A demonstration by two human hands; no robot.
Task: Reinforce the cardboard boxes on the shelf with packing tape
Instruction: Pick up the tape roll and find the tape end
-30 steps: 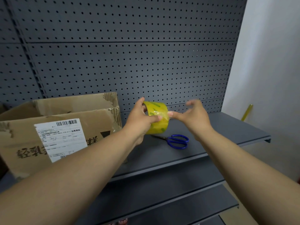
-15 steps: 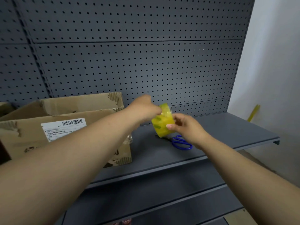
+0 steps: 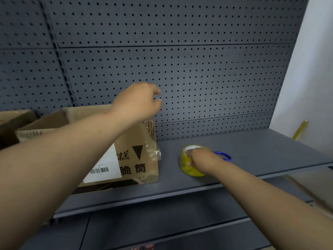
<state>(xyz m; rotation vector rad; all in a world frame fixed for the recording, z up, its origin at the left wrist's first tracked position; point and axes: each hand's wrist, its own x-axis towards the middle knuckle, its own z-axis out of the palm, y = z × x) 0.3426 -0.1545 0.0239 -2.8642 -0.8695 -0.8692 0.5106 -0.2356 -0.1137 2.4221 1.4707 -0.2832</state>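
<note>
The yellow packing tape roll (image 3: 187, 166) lies flat on the shelf (image 3: 252, 152), just right of the cardboard box (image 3: 137, 159), gripped by the right hand (image 3: 201, 159). The left hand (image 3: 138, 101) hovers over the box's far right corner, nearer to it. Its fingers are curled, but I cannot tell whether they pinch tape.

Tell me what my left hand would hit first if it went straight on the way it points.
Probably the pegboard: the left hand is above the box corner, fingers toward it, nothing visible between. Depth is hard to judge.
</note>
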